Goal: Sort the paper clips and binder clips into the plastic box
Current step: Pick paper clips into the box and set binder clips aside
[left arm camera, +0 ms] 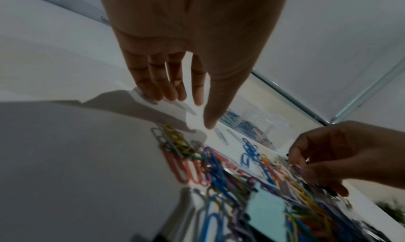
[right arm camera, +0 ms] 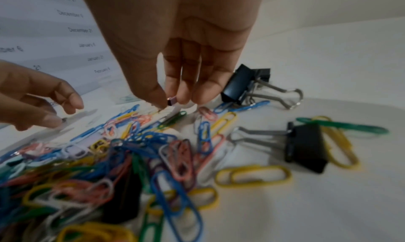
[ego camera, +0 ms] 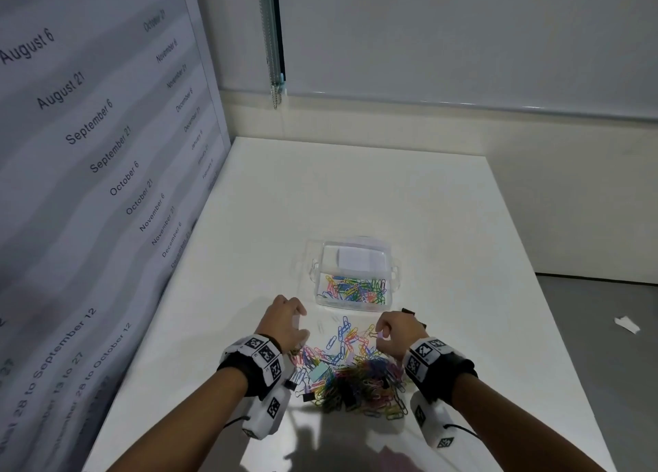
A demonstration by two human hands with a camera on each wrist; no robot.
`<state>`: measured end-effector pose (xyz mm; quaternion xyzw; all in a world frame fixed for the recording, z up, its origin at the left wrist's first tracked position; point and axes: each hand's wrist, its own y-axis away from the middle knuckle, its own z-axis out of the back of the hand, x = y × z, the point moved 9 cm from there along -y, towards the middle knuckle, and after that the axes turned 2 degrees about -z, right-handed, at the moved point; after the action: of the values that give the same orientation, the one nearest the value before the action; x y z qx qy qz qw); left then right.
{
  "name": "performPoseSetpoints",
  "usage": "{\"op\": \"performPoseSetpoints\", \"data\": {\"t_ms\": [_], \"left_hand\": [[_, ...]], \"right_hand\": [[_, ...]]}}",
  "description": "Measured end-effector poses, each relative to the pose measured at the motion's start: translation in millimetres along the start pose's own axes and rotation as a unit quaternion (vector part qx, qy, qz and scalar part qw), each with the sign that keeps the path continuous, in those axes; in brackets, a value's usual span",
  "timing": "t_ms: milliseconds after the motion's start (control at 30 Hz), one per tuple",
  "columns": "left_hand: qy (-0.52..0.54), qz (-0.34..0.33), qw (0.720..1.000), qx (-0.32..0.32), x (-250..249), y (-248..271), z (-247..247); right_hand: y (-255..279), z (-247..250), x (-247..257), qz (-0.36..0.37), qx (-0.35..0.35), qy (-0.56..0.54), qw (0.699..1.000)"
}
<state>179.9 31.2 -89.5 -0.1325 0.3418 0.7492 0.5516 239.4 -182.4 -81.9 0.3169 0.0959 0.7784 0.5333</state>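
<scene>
Paper clips (ego camera: 350, 372) heaped in many colours near the front edge of the white table (ego camera: 445, 222), between both wrists, with strays trailing toward the box. Binder clips mixed in: black ones (right arm camera: 304, 147) lying at the heap's right side (handles splayed flat), a pale teal one (ego camera: 319, 372) resting on the heap's left part. Plastic box (ego camera: 352, 276), clear, standing just beyond the heap, toward the table's middle; near compartment already holding coloured paper clips, far compartment showing only a white slip. Left hand (ego camera: 285, 324) poised over the heap's left fringe, fingers spread and relaxed, clasping nothing visible. Right hand (ego camera: 395, 332) over the heap's right fringe, thumb and fingertips (right arm camera: 184, 96) pressed together on a small lilac binder clip (right arm camera: 171, 100) (too blurred for more detail). Dated wall chart (ego camera: 89, 133) running along the table's left edge.
</scene>
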Motion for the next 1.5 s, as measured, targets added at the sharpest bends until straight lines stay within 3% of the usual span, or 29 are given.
{"op": "performPoseSetpoints", "data": {"t_ms": [100,267,467,600,833,1167,1400,1500], "left_hand": [[-0.017,0.007,0.999,0.038,-11.5,1.3,-14.3],[-0.088,-0.025,0.992,0.087,-37.7,1.5,-38.0],[-0.105,-0.066,0.989,0.085,-56.4,6.2,-55.3],[-0.106,-0.085,0.987,0.088,-60.3,9.2,-61.3],[-0.104,-0.065,0.987,0.099,-59.8,11.7,-61.7],[0.082,0.007,0.995,0.065,-41.6,5.5,-40.4],[0.224,0.042,0.971,0.072,-29.0,-0.7,-31.2],[0.268,0.040,0.961,0.054,-33.5,-5.9,-22.5]], "right_hand": [[3.2,7.3,-14.9,-0.022,-0.017,0.004,1.000],[4.5,4.3,-15.0,-0.023,0.012,0.040,0.999],[-0.3,-18.0,20.0,0.043,0.072,0.073,0.994],[3.2,-28.4,35.6,0.058,0.074,0.054,0.994],[1.0,-29.8,34.0,0.027,0.085,0.032,0.996],[6.4,21.2,18.2,-0.010,-0.030,-0.078,0.996],[-7.5,78.8,30.7,-0.006,-0.130,-0.134,0.982],[-9.2,82.7,29.5,-0.010,-0.143,-0.148,0.979]]}}
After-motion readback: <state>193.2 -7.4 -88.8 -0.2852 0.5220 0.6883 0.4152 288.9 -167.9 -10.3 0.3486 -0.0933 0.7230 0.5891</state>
